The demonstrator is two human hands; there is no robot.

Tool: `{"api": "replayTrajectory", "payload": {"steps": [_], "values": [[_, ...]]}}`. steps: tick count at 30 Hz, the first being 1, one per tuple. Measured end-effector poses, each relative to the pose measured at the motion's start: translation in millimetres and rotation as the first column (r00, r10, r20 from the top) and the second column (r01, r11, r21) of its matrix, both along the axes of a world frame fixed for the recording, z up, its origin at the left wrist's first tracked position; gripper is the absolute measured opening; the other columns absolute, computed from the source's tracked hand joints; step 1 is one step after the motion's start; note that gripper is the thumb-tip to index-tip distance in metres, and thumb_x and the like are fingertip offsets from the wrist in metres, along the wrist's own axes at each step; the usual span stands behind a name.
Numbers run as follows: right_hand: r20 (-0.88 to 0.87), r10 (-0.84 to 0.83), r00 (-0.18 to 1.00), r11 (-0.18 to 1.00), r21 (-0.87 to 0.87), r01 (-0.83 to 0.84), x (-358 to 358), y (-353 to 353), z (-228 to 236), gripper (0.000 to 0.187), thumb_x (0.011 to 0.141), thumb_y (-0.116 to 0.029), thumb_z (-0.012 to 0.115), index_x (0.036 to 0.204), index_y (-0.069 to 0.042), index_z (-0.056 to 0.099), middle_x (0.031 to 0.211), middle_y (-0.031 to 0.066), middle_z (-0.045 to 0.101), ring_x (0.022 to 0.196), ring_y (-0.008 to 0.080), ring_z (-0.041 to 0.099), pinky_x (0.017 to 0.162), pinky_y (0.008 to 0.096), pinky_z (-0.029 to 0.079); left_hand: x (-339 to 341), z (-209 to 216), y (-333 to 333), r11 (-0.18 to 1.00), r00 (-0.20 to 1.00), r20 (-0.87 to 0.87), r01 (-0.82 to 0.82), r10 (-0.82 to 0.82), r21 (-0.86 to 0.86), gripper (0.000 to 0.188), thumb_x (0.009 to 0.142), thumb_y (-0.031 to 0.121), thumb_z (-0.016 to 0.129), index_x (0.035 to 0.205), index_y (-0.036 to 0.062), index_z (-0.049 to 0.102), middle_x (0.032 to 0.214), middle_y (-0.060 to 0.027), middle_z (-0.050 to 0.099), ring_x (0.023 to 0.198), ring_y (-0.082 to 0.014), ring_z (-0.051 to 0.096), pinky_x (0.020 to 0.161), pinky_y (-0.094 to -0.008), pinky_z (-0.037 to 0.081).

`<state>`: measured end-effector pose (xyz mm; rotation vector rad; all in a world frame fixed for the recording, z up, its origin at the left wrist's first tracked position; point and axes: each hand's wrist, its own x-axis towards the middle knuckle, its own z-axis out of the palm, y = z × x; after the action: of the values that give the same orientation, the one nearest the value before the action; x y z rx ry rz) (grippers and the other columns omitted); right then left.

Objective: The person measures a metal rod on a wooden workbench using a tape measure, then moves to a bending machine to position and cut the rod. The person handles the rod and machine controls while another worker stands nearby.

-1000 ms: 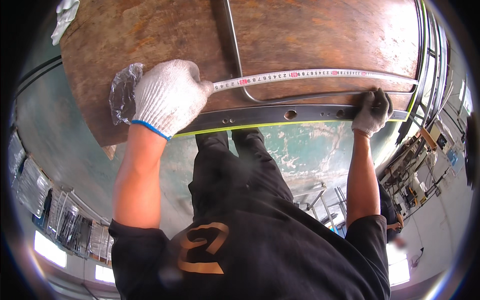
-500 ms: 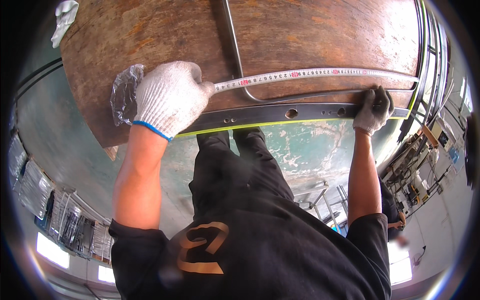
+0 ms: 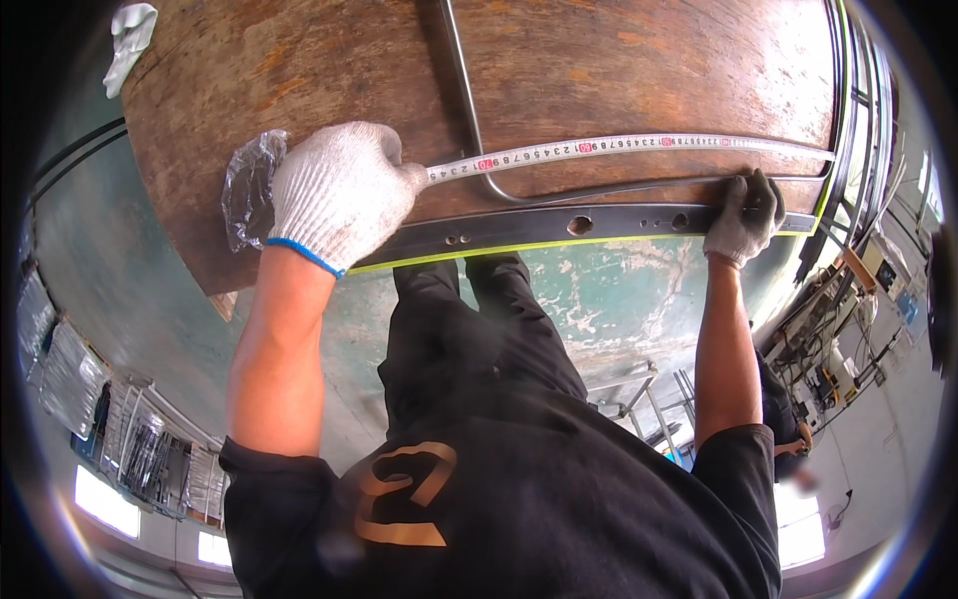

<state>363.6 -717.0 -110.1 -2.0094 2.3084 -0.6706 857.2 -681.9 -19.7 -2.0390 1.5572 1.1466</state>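
A white knit glove with a blue cuff covers my left hand (image 3: 344,190), closed round the end of a tape measure (image 3: 559,152); its case is hidden in the fist. The white blade runs rightward in a slight arc to the table's right side. My right hand (image 3: 743,215), in a grey-palmed glove, is closed over a black metal bar (image 3: 519,230) near its right end. Its fingertips touch or nearly touch a thin bent metal rod (image 3: 609,188). Round holes pierce the bar, and a yellow-green strip lines its near edge.
The worn brown wooden table (image 3: 299,60) carries crumpled clear plastic (image 3: 249,190) beside my left hand. A white glove or cloth (image 3: 130,45) lies at the far left corner. Long dark bars (image 3: 863,110) line the right side. Another person (image 3: 783,414) stands at the lower right.
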Motion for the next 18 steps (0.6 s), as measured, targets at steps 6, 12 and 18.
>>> {"api": "replayTrajectory", "payload": {"steps": [6,12,18], "values": [[0.045,-0.020,0.999,1.000,0.007,0.020,0.3,0.7,-1.1,0.039,0.097,-0.022,0.086,0.132,-0.009,0.079,0.136,0.0134,0.066,0.125,0.0291,0.064,0.108,0.0420,0.054,0.9,-2.7,1.9,1.000,1.000,-0.009,-0.008,0.008,-0.021,0.036,0.093,0.043,0.075,0.096,0.0084,0.083,0.100,-0.0209,0.079,0.102,-0.0416,0.077,0.092,-0.0523,0.061],[0.019,0.009,1.000,1.000,0.003,-0.009,-1.3,-0.2,-1.3,0.038,0.097,-0.023,0.085,0.132,-0.008,0.078,0.136,0.0150,0.066,0.130,0.0317,0.062,0.112,0.0440,0.052,0.4,-3.9,3.0,0.999,1.000,-0.015,-0.022,0.021,-0.040,0.036,0.093,0.043,0.075,0.094,0.0087,0.083,0.099,-0.0210,0.079,0.101,-0.0418,0.077,0.091,-0.0523,0.061],[0.012,0.015,1.000,1.000,0.000,-0.015,-3.0,0.7,-2.1,0.039,0.098,-0.024,0.085,0.133,-0.007,0.078,0.136,0.0163,0.065,0.131,0.0323,0.061,0.114,0.0447,0.051,-0.6,-0.7,2.7,0.999,1.000,-0.002,-0.010,0.010,-0.033,0.036,0.093,0.044,0.074,0.095,0.0085,0.083,0.099,-0.0208,0.079,0.100,-0.0420,0.077,0.091,-0.0526,0.061]]}}
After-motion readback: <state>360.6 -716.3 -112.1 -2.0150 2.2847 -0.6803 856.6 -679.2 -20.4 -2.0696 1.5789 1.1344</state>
